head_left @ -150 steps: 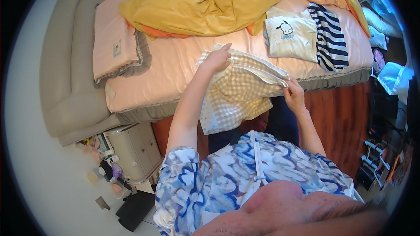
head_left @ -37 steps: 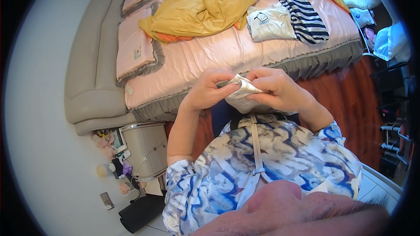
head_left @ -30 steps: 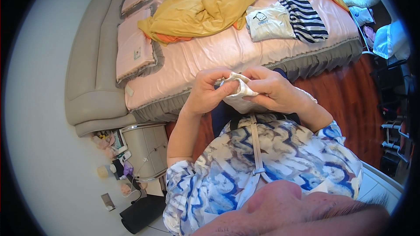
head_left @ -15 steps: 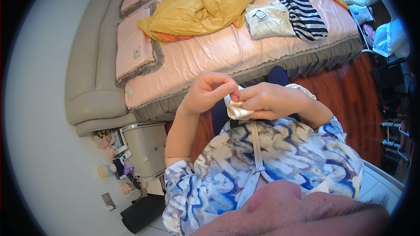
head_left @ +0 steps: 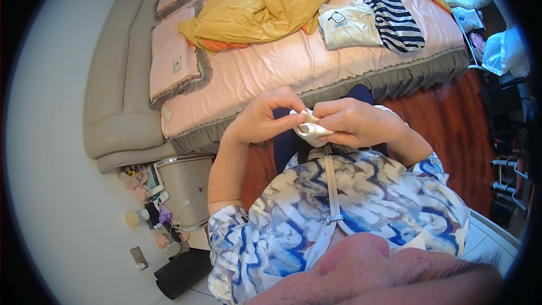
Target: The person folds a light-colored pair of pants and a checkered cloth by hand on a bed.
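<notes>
A white piece of cloth (head_left: 311, 133) is bunched in front of my body, its edge curled over into a small roll. My right hand (head_left: 354, 123) is closed round it, with thumb and fingers pressed together on the fabric. From the other side my left hand (head_left: 270, 114) pinches the cloth's upper edge between thumb and forefinger. More pale fabric shows beyond my right wrist; whether it belongs to the same piece I cannot tell. The kind of garment is not clear, as the hands cover much of it.
Beyond my hands stands a bed (head_left: 248, 87) with pink sheets. On it lie a yellow quilt (head_left: 262, 5), a folded cream shirt (head_left: 350, 27) and black-and-white striped cloth (head_left: 395, 21). A bedside cabinet (head_left: 189, 189) stands at left, a dark rack (head_left: 508, 169) at right.
The rolled cloth edge has tilted and opened to show more of its inside. My left fingers have spread slightly and now pinch the cloth; my right hand has shifted a little away from me.
</notes>
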### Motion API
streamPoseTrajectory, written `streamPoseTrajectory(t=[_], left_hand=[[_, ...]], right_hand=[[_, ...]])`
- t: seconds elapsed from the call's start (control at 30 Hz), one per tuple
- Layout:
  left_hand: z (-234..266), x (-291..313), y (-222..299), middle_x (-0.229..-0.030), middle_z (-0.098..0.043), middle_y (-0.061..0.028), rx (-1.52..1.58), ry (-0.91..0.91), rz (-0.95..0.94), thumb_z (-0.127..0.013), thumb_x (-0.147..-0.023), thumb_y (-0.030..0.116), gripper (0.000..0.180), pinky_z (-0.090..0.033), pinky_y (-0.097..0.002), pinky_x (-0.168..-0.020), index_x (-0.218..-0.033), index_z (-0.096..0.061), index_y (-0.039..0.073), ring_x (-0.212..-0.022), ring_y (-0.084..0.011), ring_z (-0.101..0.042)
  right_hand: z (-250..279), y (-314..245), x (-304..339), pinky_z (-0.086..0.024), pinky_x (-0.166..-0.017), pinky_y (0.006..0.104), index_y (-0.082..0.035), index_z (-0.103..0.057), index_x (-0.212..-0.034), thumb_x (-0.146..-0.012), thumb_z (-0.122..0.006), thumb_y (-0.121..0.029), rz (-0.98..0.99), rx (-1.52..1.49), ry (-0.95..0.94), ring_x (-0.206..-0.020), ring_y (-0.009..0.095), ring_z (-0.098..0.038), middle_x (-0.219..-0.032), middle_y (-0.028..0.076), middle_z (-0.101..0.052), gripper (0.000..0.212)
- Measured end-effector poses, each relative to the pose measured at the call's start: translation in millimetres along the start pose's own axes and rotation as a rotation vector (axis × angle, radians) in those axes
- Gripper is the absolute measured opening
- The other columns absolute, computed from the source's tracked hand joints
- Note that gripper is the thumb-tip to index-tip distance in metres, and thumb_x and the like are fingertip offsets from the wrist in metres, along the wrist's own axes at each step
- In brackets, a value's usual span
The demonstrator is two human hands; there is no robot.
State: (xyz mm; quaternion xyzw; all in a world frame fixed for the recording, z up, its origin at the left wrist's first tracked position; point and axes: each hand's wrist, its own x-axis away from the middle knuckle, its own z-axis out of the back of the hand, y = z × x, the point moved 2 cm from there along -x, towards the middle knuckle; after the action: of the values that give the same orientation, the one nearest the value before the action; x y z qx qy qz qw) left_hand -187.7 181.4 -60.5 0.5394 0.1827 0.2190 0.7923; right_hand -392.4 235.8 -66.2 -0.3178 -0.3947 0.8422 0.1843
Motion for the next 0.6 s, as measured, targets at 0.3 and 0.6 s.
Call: streamPoseTrajectory(t=[0.3,0.6], left_hand=[[-17,-8,0,-0.08,-0.06,0.0015,0.218,0.243,0.044,-0.061,-0.089,0.012,0.012,-0.044,-0.0214,-0.069,-0.091,-0.062,0.0,-0.076,-0.0042,-0.053],[-13,-14,-7,-0.09,-0.062,-0.0065,-0.293,0.299,-0.138,-0.071,-0.074,0.001,0.024,-0.045,-0.0314,-0.087,-0.096,-0.061,0.003,-0.087,-0.0178,-0.059]], right_hand=[[-2,13,-2,-0.045,-0.067,0.0377,-0.003,-0.063,-0.094,-0.08,-0.062,-0.007,-0.072,0.057,0.167,-0.077,0.03,-0.059,-0.085,0.012,-0.056,0.014],[10,29,-3,-0.043,-0.063,0.0358,0.001,-0.064,-0.092,-0.082,-0.063,-0.007,-0.126,-0.019,0.284,-0.074,0.029,-0.058,-0.084,0.014,-0.059,0.013]])
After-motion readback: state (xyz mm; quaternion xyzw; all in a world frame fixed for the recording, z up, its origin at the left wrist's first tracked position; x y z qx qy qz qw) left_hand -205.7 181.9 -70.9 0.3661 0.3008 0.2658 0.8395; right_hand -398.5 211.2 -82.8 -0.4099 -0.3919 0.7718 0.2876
